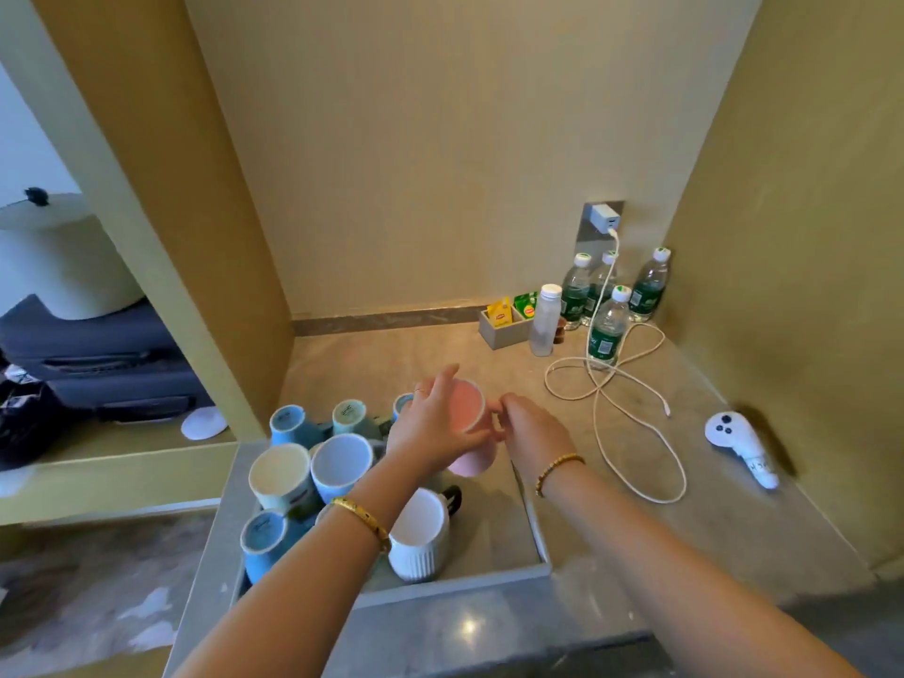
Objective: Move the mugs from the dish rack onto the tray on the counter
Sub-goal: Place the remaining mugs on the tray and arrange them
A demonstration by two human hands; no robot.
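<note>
The glazed pink ceramic mug [468, 423] hangs tilted above the grey tray [518, 501]; left hand [435, 423] cups its wall, right hand [531, 428] pinches the handle (likely rigid, slick, breakable); hold the body.

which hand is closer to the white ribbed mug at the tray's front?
Left. The left hand grips the pink mug, its wrist passing just beside the white ribbed mug. The right hand is at the pink mug's handle, farther right.
</note>
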